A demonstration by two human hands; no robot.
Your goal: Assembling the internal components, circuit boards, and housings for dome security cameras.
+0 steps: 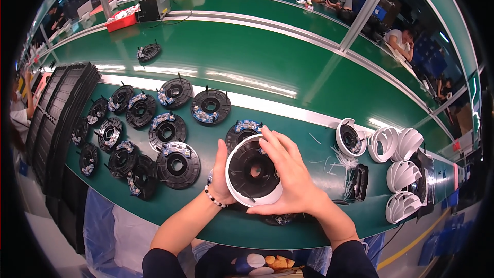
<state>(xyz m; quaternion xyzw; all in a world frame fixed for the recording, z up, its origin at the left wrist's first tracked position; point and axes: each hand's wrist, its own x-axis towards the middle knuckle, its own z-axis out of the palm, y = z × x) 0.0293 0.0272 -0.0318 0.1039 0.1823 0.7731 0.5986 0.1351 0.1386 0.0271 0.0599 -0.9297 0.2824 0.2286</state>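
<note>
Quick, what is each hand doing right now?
Left hand: closed on the round white-rimmed black part, cradling its left edge.
Right hand: closed on the same part, fingers over its right side.

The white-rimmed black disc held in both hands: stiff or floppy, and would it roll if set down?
The white-rimmed black disc is probably rigid: it keeps its round shape between left hand and right hand. Likely light moulded plastic. Laid flat like the black discs on the table, it shouldn't roll; on edge it might.

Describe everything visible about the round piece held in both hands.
The round piece is a black disc set in a white rim, with a round hole at its centre; it looks like moulded plastic. It is tilted up toward the camera, above the near edge of the green table. The left hand cups its left side from behind; the right hand grips its right edge, fingers over the top.
</note>
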